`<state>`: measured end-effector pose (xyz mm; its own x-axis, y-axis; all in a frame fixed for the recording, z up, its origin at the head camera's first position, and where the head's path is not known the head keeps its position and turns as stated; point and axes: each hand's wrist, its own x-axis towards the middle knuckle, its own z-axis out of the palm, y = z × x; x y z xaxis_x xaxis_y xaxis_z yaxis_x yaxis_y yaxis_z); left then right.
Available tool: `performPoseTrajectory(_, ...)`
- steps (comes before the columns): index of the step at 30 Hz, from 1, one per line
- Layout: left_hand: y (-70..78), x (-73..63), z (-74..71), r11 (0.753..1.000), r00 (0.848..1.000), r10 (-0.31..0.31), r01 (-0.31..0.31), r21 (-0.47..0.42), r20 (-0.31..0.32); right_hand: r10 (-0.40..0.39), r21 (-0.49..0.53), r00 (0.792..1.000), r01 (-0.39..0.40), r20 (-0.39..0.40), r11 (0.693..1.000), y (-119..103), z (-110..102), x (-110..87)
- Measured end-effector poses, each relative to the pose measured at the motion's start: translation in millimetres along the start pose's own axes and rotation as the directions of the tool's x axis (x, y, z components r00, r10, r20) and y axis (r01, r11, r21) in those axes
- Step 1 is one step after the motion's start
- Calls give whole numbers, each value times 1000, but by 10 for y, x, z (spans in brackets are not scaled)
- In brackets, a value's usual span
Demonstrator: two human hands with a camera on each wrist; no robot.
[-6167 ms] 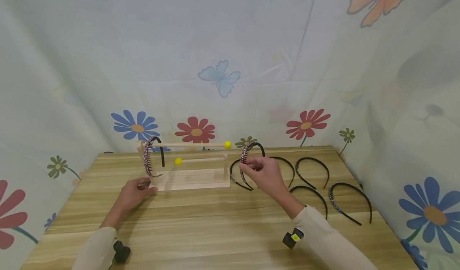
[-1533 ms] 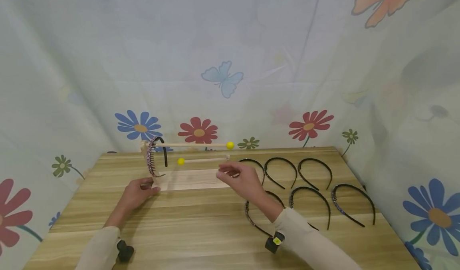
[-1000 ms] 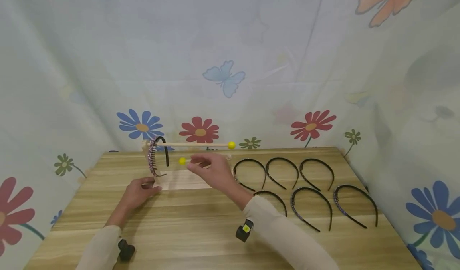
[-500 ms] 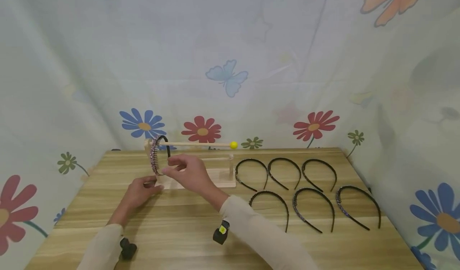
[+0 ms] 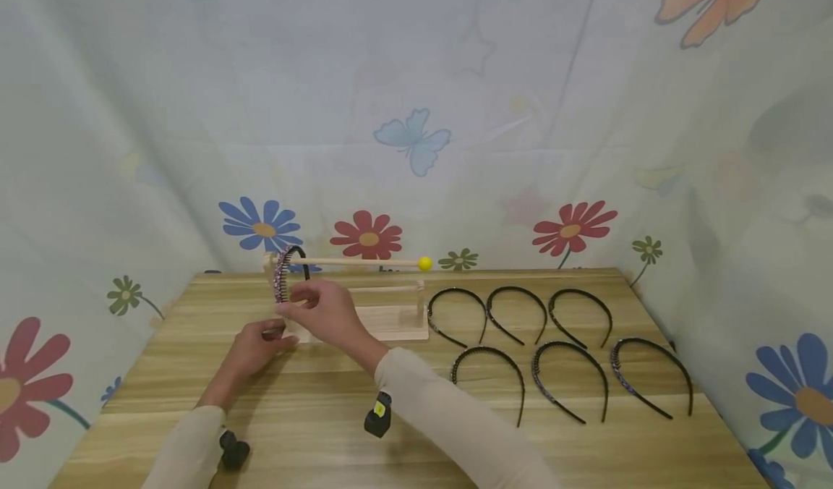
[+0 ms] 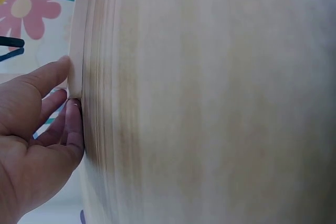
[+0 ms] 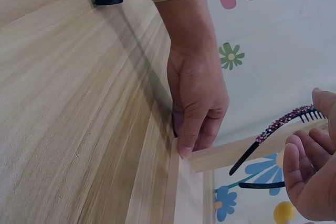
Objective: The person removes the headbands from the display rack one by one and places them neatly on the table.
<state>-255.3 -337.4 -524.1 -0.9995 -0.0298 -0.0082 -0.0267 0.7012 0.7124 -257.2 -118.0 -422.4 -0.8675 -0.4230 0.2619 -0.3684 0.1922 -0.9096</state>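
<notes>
A wooden headband rack (image 5: 393, 324) stands at the back left of the table, its upper rod (image 5: 364, 262) ending in a yellow ball. Over this rod hangs a black toothed headband (image 5: 281, 268) with pink sparkly stones. My right hand (image 5: 325, 314) reaches across to it, thumb on the studded band and fingers curled inside the loop; the right wrist view shows the thumb (image 7: 324, 100) against the stones. With my left hand (image 5: 257, 348) I pinch the left end of the rack's base, the thumb and fingers on either side of the board in the left wrist view.
Several black headbands lie in two rows on the right of the table, among them one in the back row (image 5: 429, 312) nearest the rack and a purple-studded one (image 5: 621, 380) at the far right. A flowered cloth (image 5: 416, 55) hangs behind.
The headband my right hand held 6.2 s ago now lies in the table's front row. Since then that hand has swung left to the headband on the rack. The left hand stays at the base.
</notes>
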Motion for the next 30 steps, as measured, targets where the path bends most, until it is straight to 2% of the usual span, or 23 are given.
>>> performPoseTrajectory(13,12,-5,-20,1000,1000,23,-23,2,4,-33,-8,999,33,36,999,110,94,88)
performPoseTrajectory(22,35,-6,-19,1000,1000,9,-9,16,5,-33,-26,999,33,5,999,82,96,88)
performPoseTrajectory(30,37,-11,-20,1000,1000,23,-23,3,-9,-96,-66,995,96,3,993,57,51,68)
